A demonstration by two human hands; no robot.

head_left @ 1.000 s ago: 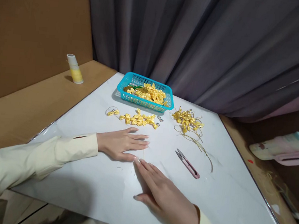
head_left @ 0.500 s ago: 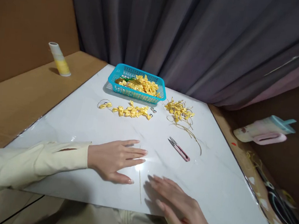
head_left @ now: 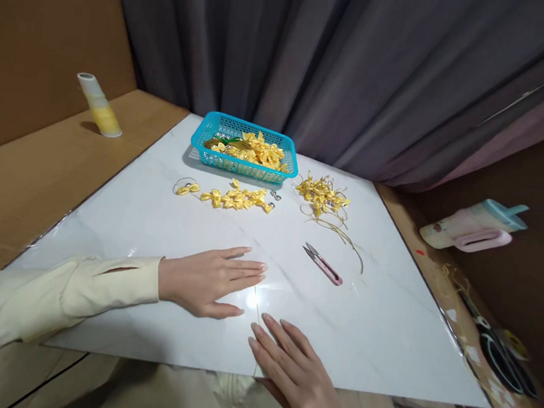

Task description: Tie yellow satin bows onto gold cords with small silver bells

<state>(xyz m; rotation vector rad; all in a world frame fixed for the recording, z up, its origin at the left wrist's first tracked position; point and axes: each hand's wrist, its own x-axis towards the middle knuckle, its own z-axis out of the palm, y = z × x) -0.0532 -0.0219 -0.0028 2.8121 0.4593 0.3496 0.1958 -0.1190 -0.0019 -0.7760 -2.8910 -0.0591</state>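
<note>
My left hand point(head_left: 214, 280) lies flat on the white tabletop point(head_left: 181, 343), palm down, fingers spread. A thin gold cord point(head_left: 257, 308) runs lengthwise by its fingertips, its upper end hidden near them. Close to the front edge, my right hand point(head_left: 291, 373) rests palm down with fingers stretched out, over or beside the lower stretch of the cord; whether it presses on it I cannot tell. Pink thread snips point(head_left: 322, 264) lie to the right of both hands. Yellow ribbon bows point(head_left: 237, 197) spread across the table further back, with several small silver bells point(head_left: 275, 196) beside them.
A blue basket point(head_left: 241, 169) of bows stands at the back. Right of it lies a pile of corded bows point(head_left: 323, 195). A single bow with cord point(head_left: 187, 188) sits left. A yellow-and-white cylinder point(head_left: 99, 105), a tumbler point(head_left: 474, 227) and black-handled scissors point(head_left: 498, 357) flank the table.
My right hand has moved left and come down by the cord, its fingers flatter. My left hand stays about where it was. The camera view has shifted slightly.
</note>
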